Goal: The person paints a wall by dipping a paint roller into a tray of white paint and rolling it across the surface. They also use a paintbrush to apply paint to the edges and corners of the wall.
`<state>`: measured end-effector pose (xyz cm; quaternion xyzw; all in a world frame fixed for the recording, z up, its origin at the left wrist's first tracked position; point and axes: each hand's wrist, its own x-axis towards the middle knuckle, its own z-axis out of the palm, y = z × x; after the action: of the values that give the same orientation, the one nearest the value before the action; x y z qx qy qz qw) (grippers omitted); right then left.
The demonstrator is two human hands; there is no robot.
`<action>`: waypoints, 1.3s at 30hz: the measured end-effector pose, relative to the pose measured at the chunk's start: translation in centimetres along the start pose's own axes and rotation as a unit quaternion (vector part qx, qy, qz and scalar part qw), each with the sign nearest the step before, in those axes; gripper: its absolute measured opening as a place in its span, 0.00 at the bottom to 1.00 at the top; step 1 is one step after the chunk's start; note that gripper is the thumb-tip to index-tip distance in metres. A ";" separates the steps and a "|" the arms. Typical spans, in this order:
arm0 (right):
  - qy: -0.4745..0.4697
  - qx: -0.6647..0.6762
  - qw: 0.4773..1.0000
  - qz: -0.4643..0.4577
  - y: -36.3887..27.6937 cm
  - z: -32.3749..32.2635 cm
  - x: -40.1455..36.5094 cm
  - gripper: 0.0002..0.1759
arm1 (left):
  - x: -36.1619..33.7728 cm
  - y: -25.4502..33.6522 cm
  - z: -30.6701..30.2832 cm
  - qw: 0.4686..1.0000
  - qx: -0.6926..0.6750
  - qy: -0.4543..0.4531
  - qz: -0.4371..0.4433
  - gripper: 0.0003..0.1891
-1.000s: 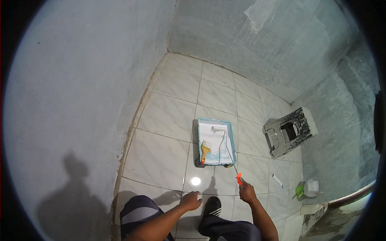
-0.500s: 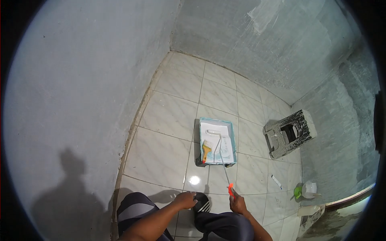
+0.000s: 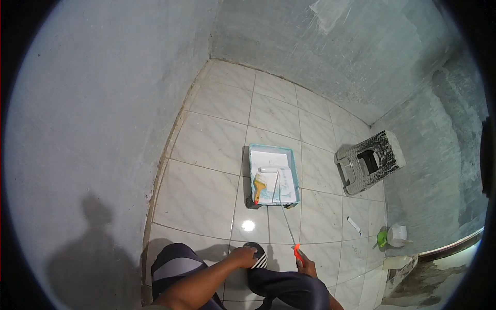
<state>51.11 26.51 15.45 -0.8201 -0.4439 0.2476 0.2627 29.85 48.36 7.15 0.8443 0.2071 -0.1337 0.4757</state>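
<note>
My right hand [image 3: 307,265] is closed around the orange handle of a paint roller [image 3: 288,223]. Its long wire frame reaches forward into a blue paint tray [image 3: 296,170], where the white roller head [image 3: 268,169] lies on the tray's paint-covered surface. A paintbrush [image 3: 259,190] with a yellow handle and a red tip rests in the tray's left side. My left hand [image 3: 243,257] hovers over a black slipper with white stripes [image 3: 260,258] on my foot. Its fingers look loosely curled, partly hidden, with nothing visible in them.
A speckled step stool [image 3: 346,178] lies on its side at the right wall. Near it are a small white marker-like object [image 3: 354,225], a green item [image 3: 382,238] and a white container [image 3: 397,235]. Grey walls [image 3: 103,129] border the tiled floor [image 3: 206,139].
The roller head has slid toward me within the tray, with my right hand drawing back slightly. My left hand has shifted a little to the right. The camera view has shifted slightly.
</note>
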 end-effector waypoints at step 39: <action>0.012 -0.007 1.000 0.006 1.9 1.8 3.7 0.28 | -0.8 -2.7 -1.5 0.999 -0.021 0.007 -0.045 0.28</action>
<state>52.86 29.15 12.26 -0.8275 -0.4375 0.2359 0.2611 27.88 50.69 6.22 0.8249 0.2508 -0.1443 0.4857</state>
